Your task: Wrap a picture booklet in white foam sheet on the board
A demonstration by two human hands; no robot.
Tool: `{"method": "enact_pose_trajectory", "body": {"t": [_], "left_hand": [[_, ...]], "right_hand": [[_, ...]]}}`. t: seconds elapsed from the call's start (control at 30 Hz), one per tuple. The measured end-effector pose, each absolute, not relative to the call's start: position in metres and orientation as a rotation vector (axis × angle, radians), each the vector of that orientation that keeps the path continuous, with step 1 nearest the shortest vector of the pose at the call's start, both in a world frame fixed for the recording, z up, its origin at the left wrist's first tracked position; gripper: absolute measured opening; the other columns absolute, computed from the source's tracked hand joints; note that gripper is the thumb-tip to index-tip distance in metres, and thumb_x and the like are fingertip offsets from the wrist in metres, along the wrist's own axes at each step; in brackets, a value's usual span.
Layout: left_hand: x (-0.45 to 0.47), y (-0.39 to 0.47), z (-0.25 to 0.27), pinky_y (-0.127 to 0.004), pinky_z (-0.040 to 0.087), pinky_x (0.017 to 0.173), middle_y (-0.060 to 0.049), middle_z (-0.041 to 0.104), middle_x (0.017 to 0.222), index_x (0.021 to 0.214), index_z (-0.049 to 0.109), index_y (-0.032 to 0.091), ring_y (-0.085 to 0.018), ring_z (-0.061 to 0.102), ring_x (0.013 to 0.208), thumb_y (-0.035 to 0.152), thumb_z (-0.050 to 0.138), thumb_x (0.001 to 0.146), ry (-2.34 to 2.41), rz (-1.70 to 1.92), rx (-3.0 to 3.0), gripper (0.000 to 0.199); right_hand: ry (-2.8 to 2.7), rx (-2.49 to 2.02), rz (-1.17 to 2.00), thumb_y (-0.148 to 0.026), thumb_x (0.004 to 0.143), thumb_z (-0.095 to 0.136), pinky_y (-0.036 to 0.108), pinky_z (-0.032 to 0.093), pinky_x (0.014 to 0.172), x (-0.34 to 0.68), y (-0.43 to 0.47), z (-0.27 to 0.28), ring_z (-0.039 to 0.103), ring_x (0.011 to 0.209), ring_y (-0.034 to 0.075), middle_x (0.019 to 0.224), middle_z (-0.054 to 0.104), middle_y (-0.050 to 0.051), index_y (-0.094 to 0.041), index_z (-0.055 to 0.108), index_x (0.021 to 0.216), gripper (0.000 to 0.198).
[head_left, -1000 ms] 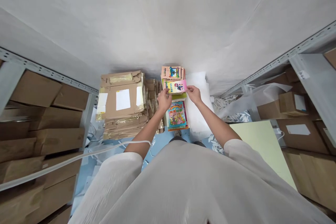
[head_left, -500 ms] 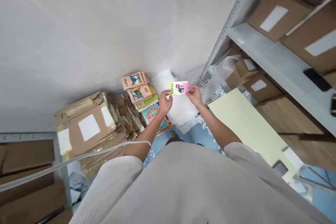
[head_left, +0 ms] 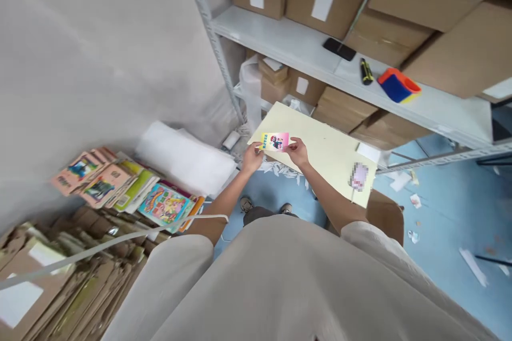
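Note:
A small yellow-and-pink booklet (head_left: 275, 141) with a cartoon figure on its cover is stretched between my two hands. My left hand (head_left: 253, 157) pinches its left edge, and my right hand (head_left: 298, 152) grips the right edge. The booklet is over the near left end of a pale yellow tabletop (head_left: 320, 144); I cannot tell whether it touches the surface.
Stacked books (head_left: 166, 203) and white sheets (head_left: 188, 160) lie to the left, with flattened cardboard (head_left: 100, 277) nearer me. Behind the table, a metal shelf (head_left: 276, 37) carries cartons, a black phone (head_left: 339, 49), a yellow-black cutter (head_left: 366, 71) and a colourful band (head_left: 399, 85). Paper scraps litter the blue floor.
My view has swung to the right, away from the books and toward the table and shelf. Both hands keep hold of the booklet, which is now over the tabletop's end.

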State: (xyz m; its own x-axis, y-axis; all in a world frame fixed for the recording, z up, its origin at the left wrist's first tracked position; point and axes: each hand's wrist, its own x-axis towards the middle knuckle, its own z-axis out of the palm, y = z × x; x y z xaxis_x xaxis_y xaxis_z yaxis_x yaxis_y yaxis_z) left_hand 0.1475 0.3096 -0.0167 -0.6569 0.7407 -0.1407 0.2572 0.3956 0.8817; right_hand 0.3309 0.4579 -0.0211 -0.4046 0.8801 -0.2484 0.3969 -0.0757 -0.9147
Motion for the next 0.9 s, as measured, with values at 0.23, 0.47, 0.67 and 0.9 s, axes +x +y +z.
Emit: {"method": "enact_pose_trajectory", "body": {"t": [0.23, 0.47, 0.67, 0.9], "left_hand": [[0.227, 0.380, -0.030, -0.040, 0.062, 0.112, -0.007, 0.079, 0.144, 0.128, 0.076, 0.025, -0.025, 0.077, 0.124, 0.014, 0.070, 0.092, 1.952, 0.980, 0.968, 0.038], [0.259, 0.430, -0.055, -0.039, 0.061, 0.112, -0.006, 0.079, 0.146, 0.126, 0.078, 0.026, -0.027, 0.076, 0.128, 0.015, 0.074, 0.090, 1.797, 0.731, 1.066, 0.038], [0.254, 0.471, -0.088, -0.038, 0.062, 0.109, -0.008, 0.079, 0.146, 0.126, 0.079, 0.025, -0.028, 0.076, 0.132, 0.019, 0.077, 0.088, 1.669, 0.567, 1.100, 0.039], [0.234, 0.510, -0.121, -0.038, 0.059, 0.115, -0.010, 0.076, 0.150, 0.127, 0.080, 0.023, -0.030, 0.072, 0.137, 0.016, 0.075, 0.086, 1.619, 0.489, 1.119, 0.042]], "right_hand": [[-1.713, -1.669, 1.368, -0.036, 0.080, 0.084, 0.037, 0.062, 0.087, 0.445, 0.483, -0.037, 0.079, 0.096, 0.026, 0.098, 0.082, 0.003, -0.027, 0.066, 0.128, 0.052], [-1.612, -1.920, 1.352, -0.028, 0.089, 0.080, 0.035, 0.060, 0.085, 0.495, 0.487, -0.061, 0.080, 0.099, 0.026, 0.107, 0.086, 0.006, -0.028, 0.057, 0.130, 0.047], [-1.512, -2.093, 1.362, -0.033, 0.097, 0.077, 0.033, 0.059, 0.082, 0.488, 0.496, -0.079, 0.080, 0.104, 0.026, 0.123, 0.085, 0.012, -0.027, 0.060, 0.119, 0.028], [-1.506, -2.150, 1.352, -0.028, 0.097, 0.073, 0.033, 0.061, 0.093, 0.460, 0.508, -0.115, 0.080, 0.112, 0.024, 0.131, 0.083, 0.009, -0.028, 0.065, 0.110, 0.016]]}}
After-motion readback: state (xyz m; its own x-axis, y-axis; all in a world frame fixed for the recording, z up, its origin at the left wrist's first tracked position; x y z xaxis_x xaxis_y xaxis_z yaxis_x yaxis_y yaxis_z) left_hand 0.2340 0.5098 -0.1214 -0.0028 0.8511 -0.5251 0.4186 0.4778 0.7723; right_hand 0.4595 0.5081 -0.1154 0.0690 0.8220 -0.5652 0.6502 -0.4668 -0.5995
